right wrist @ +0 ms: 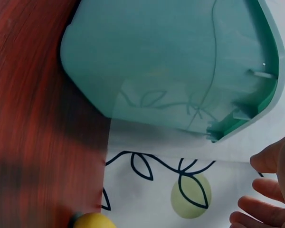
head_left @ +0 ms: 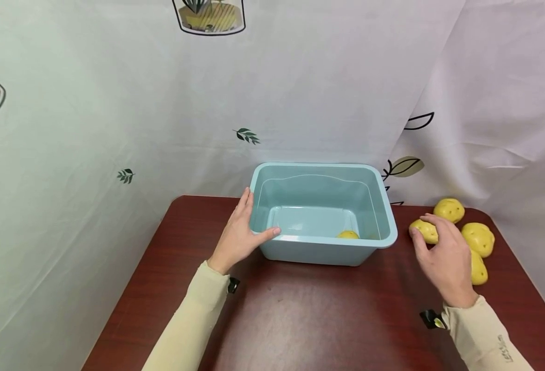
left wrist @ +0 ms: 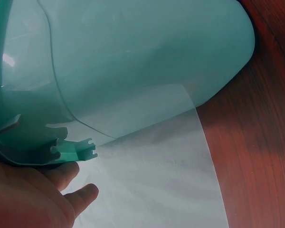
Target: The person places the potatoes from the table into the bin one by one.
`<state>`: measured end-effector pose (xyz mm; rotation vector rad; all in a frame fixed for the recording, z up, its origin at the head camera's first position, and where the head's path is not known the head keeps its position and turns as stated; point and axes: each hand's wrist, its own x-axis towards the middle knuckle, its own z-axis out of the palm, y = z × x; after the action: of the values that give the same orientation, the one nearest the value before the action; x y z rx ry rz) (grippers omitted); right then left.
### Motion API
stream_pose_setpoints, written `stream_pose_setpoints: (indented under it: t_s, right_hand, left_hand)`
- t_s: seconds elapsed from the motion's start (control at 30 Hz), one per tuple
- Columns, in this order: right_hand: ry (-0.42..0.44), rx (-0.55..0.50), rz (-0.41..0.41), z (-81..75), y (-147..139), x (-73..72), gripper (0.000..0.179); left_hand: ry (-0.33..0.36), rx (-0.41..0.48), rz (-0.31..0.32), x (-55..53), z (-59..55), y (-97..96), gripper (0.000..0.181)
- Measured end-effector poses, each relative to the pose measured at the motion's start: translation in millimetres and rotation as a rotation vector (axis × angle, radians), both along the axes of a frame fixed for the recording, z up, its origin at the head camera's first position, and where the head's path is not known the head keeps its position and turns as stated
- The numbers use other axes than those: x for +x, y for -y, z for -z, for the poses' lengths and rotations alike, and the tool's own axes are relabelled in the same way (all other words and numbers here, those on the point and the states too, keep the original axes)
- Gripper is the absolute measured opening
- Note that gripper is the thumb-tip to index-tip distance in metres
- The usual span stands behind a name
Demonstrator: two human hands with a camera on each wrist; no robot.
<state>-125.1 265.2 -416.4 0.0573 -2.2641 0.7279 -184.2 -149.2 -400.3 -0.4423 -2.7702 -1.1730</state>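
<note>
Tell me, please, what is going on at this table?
A person is working with a light blue tub and some yellow potatoes. Their left grip is at the tub's left end, thumb over the near rim. Their right grip is open over the nearest potato in a group of four on the right of the table, without having picked it up. At least one more potato lies inside the tub.
</note>
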Motion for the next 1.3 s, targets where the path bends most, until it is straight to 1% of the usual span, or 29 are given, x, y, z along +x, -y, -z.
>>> stream_pose_setpoints:
  t_s: [0.33, 0.53, 0.73, 0.83, 1.03, 1.3]
  right_hand:
    - [0.016, -0.001, 0.011, 5.4, -9, 1.5, 0.038]
    - [0.058, 0.016, 0.024, 5.0, -13, 2.4, 0.039]
    - [0.101, 0.027, 0.031, 8.1, -20, 4.3, 0.040]
    - [0.133, 0.032, 0.042, 9.4, -24, 5.7, 0.040]
    - [0.231, 0.063, 0.077, 15.5, -34, 9.2, 0.046]
    - [0.308, 0.077, 0.089, 26.1, -50, 13.0, 0.053]
  left_hand:
    - [-0.006, -0.004, -0.004, -1.2, 0.7, 0.2, 0.117]
    - [-0.006, 0.000, -0.004, -1.1, 0.1, 1.7, 0.116]
    - [-0.004, 0.008, -0.005, -0.1, -1.2, 2.0, 0.117]
    - [-0.008, 0.011, -0.004, 0.2, -1.3, 1.8, 0.117]
    - [-0.005, 0.014, -0.001, 0.6, -0.7, 1.5, 0.116]
    - [0.004, 0.010, 0.000, 1.9, -0.1, 0.0, 0.117]
